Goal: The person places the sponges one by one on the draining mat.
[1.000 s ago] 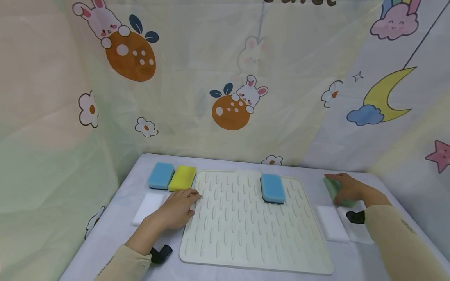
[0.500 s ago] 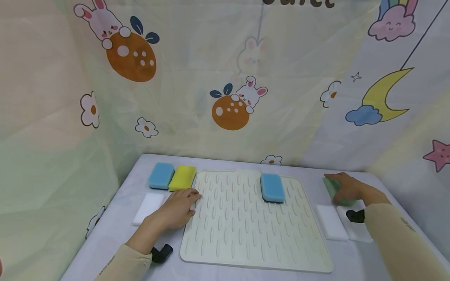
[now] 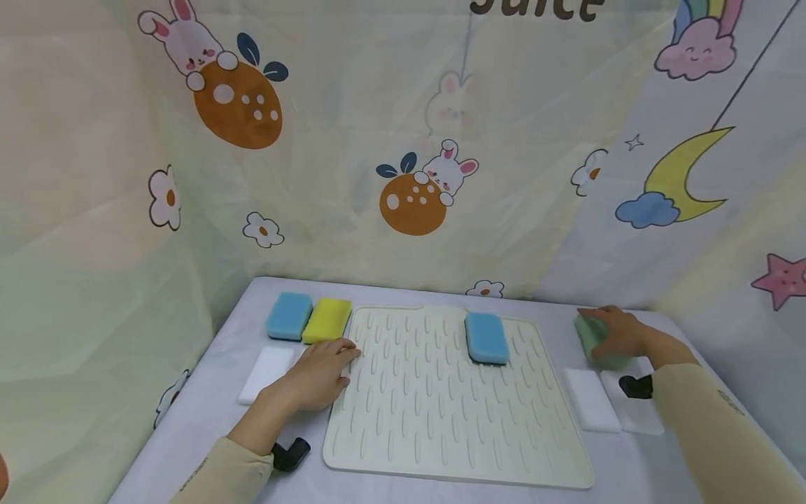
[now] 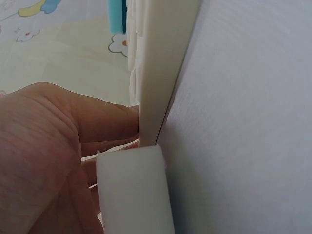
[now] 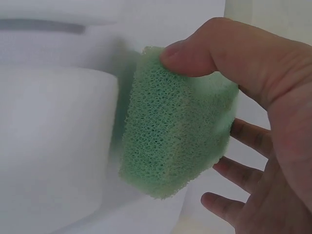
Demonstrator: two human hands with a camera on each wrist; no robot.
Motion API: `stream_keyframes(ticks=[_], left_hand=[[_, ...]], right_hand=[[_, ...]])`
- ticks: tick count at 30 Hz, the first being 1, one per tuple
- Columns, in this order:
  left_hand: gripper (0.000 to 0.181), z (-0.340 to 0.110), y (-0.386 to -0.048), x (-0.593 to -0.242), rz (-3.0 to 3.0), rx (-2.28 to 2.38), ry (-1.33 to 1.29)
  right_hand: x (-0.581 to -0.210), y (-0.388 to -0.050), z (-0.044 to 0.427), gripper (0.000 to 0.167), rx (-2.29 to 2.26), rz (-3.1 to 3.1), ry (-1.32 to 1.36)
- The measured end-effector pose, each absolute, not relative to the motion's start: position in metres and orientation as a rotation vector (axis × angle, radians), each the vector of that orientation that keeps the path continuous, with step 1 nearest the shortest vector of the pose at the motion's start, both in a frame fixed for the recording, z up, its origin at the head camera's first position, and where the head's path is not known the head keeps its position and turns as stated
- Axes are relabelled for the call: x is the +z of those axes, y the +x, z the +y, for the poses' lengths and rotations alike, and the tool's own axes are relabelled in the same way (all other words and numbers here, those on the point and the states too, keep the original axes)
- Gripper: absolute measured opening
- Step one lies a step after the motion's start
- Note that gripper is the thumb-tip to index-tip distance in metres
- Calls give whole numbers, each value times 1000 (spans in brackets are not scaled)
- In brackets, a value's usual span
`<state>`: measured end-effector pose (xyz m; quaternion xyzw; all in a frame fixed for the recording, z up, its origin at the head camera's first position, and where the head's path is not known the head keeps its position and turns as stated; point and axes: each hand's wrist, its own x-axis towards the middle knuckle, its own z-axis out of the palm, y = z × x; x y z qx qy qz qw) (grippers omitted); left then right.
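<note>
The right hand grips a green porous sponge at the back right; in the right wrist view the thumb presses one face of the sponge and fingers lie on its far side. The left hand rests at the left edge of a cream ribbed mat, fingertips on the rim; in the left wrist view the thumb touches the side of the mat. A blue sponge lies on the upper right of the mat.
A blue sponge and a yellow sponge lie behind the left hand, a white block beside it. Two white blocks lie right of the mat. A printed cloth hangs behind the table.
The right hand has shifted slightly left with the green sponge, which now shows at a changed tilt. The left hand stays at the mat's edge.
</note>
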<state>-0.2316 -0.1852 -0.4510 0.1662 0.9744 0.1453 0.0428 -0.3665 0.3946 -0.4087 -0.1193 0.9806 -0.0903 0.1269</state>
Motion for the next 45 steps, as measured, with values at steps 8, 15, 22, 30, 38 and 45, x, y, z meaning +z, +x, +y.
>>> stream_keyframes(ticks=[8, 15, 22, 30, 38, 45], left_hand=[[50, -187, -233, -452, 2983, 446, 528], [50, -187, -234, -449, 2980, 464, 513], [51, -187, -234, -449, 2979, 464, 509], [51, -187, -233, -448, 2972, 477, 507], [52, -186, -233, -450, 2973, 462, 509], [51, -185, -232, -450, 2967, 478, 513]], right_hand=[[-397, -365, 384, 99, -298, 2850, -402], [-390, -364, 377, 99, -271, 2859, -440], [-383, -358, 366, 100, -278, 2865, -484], [-376, -349, 349, 98, -267, 2866, -510], [-376, -344, 335, 95, -265, 2852, -530], [-377, -337, 325, 96, -293, 2849, -548]])
